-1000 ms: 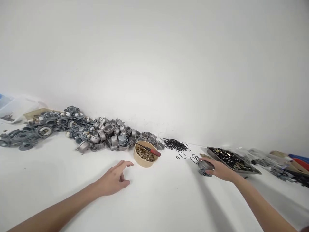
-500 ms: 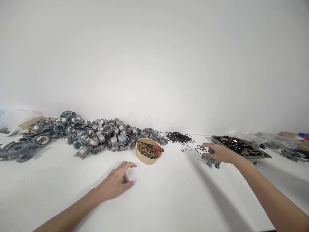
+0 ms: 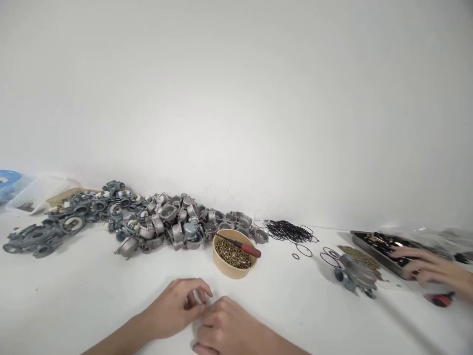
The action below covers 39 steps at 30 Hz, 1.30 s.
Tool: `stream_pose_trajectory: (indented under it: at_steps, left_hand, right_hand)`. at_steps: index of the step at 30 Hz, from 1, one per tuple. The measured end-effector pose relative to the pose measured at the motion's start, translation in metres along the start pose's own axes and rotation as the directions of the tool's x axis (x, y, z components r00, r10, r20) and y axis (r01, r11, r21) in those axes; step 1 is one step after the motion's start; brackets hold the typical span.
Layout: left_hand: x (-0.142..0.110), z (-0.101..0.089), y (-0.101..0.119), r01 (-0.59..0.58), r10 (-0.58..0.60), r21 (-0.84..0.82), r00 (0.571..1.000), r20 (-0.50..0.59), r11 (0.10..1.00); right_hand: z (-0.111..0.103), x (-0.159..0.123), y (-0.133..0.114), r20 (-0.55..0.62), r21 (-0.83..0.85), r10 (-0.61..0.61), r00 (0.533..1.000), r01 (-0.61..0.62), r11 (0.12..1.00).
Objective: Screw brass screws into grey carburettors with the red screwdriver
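My left hand (image 3: 175,306) is just above the white table at the front, its fingers loosely curled and apart from the thumb, with nothing visible in them. Right beside it, my right hand (image 3: 227,328) is closed with the fingers folded under; whatever they may hold is hidden. The two hands meet or nearly meet at the fingertips. Behind them stands a round tan bowl (image 3: 231,271) of brass-coloured screws (image 3: 232,255). A screwdriver with a red handle (image 3: 250,250) lies across its rim. Off to the right, a grey carburetor (image 3: 356,276) rests on the table.
Carburetor bodies (image 3: 96,199) and metal float bowls (image 3: 172,214) are heaped at the left and middle. Black rubber rings (image 3: 288,230) lie behind, near small brass-coloured parts (image 3: 360,259). Another person's hand (image 3: 432,266) is at a dark tray (image 3: 384,259), near a red-handled tool (image 3: 442,299).
My right hand has left the carburetor and come back beside my left hand, closed. The view has shifted somewhat, and another person's hand has appeared at the tray.
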<state>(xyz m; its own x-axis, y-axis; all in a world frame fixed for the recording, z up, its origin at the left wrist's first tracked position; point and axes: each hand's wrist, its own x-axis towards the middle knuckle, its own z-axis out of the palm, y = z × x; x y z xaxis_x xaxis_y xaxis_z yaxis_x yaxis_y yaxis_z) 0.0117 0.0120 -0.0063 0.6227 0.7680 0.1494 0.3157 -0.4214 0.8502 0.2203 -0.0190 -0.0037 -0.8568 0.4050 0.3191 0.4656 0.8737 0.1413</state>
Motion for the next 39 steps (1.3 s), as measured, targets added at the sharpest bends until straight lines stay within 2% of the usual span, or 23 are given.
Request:
stream_pose_trajectory:
  at_steps: [2,5,7,9,10,11,12,13,15,16,19,21,23,28,32,36,38,39]
  left_hand:
    - [0.002,0.003,-0.003,0.009,-0.008,0.021,1.000,-0.020,1.000]
    - [0.004,0.004,-0.008,0.013,-0.011,0.093,1.000,-0.025,0.996]
    - [0.005,-0.006,-0.008,-0.047,0.059,0.196,0.996,-0.059,0.980]
    - [0.003,-0.029,-0.006,-0.158,0.214,0.321,0.965,-0.149,0.934]
    - [0.000,-0.047,-0.005,-0.170,0.279,0.383,0.927,-0.251,0.908]
    - [-0.003,-0.067,-0.004,-0.108,0.294,0.436,0.875,-0.385,0.893]
    - [-0.007,-0.089,-0.005,-0.010,0.283,0.473,0.812,-0.510,0.881]
    - [-0.012,-0.110,-0.007,0.125,0.252,0.485,0.729,-0.637,0.865]
    - [-0.023,-0.149,-0.013,0.447,0.067,0.414,0.612,-0.788,0.793]
    - [-0.028,-0.163,-0.017,0.568,-0.058,0.357,0.584,-0.810,0.741]
    - [-0.039,-0.183,-0.034,0.681,-0.329,0.304,0.634,-0.700,0.666]
    - [-0.041,-0.182,-0.044,0.677,-0.364,0.355,0.680,-0.636,0.645]
    - [-0.040,-0.177,-0.052,0.650,-0.363,0.397,0.722,-0.589,0.648]
    - [-0.037,-0.171,-0.057,0.579,-0.369,0.377,0.785,-0.497,0.723]
    - [-0.043,-0.181,-0.055,0.510,-0.360,0.332,0.833,-0.421,0.794]
    - [-0.053,-0.190,-0.041,0.450,-0.352,0.246,0.866,-0.356,0.859]
    - [-0.050,-0.182,-0.029,0.343,-0.293,0.112,0.901,-0.321,0.932]
    - [-0.045,-0.172,-0.023,0.270,-0.241,0.047,0.916,-0.320,0.962]
  right_hand:
    - [0.025,0.006,0.003,0.029,0.039,0.104,0.994,-0.105,0.994]
    - [0.034,0.001,0.013,0.054,0.100,0.151,0.987,-0.156,0.983]
    - [0.030,-0.008,0.017,0.057,0.143,0.134,0.989,-0.141,0.980]
    - [0.023,-0.016,0.018,0.077,0.187,0.133,0.988,-0.146,0.971]
    - [0.019,-0.019,0.017,0.099,0.210,0.135,0.986,-0.153,0.966]
    - [0.014,-0.022,0.016,0.125,0.229,0.141,0.982,-0.167,0.959]
    - [0.009,-0.024,0.016,0.153,0.245,0.149,0.977,-0.183,0.952]
    - [0.004,-0.026,0.015,0.177,0.261,0.157,0.972,-0.200,0.944]
    - [-0.005,-0.027,0.013,0.213,0.284,0.190,0.958,-0.247,0.927]
    - [-0.010,-0.027,0.013,0.229,0.295,0.207,0.951,-0.270,0.917]
    - [-0.018,-0.024,0.010,0.262,0.322,0.248,0.933,-0.327,0.889]
    - [-0.021,-0.022,0.008,0.257,0.335,0.270,0.928,-0.347,0.876]
    - [-0.021,-0.020,0.006,0.238,0.348,0.290,0.927,-0.360,0.865]
    - [-0.025,-0.019,0.002,0.193,0.403,0.314,0.930,-0.367,0.838]
    - [-0.032,-0.015,0.000,0.215,0.427,0.335,0.917,-0.397,0.813]
    - [-0.036,-0.011,-0.001,0.238,0.438,0.376,0.895,-0.445,0.781]
    - [-0.035,-0.011,-0.002,0.264,0.497,0.429,0.864,-0.503,0.707]
    - [-0.034,-0.010,-0.002,0.292,0.552,0.463,0.837,-0.543,0.633]
